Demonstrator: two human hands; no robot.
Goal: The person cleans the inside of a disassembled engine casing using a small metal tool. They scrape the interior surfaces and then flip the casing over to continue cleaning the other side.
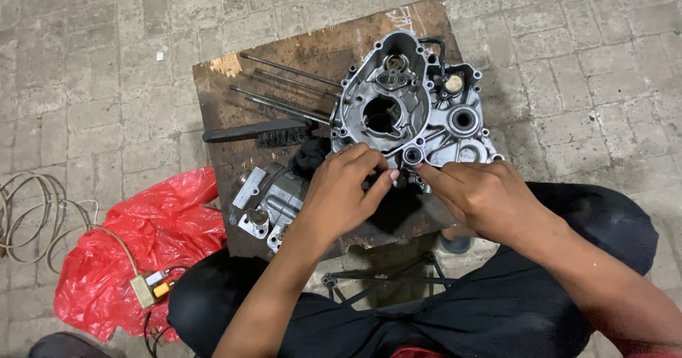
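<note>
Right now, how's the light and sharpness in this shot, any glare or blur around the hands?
Head view: light is soft and even, with no hard shadows on the paving. The engine casing shows mild sheen but no blown-out glare. Left hand and right hand are fairly sharp, with slight softness at the fingertips. The dark spot under the hands hides detail. Frame edges bend a little from the wide lens.

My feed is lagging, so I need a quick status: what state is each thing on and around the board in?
Engine crankcase half: open face up, four long studs sticking out.
Left hand: fingers pinched at its lower edge.
Right hand: fingertips on the same spot.
Wire brush: lying flat, untouched.
Cylinder part: lying loose.
Red plastic bag: crumpled.
</note>
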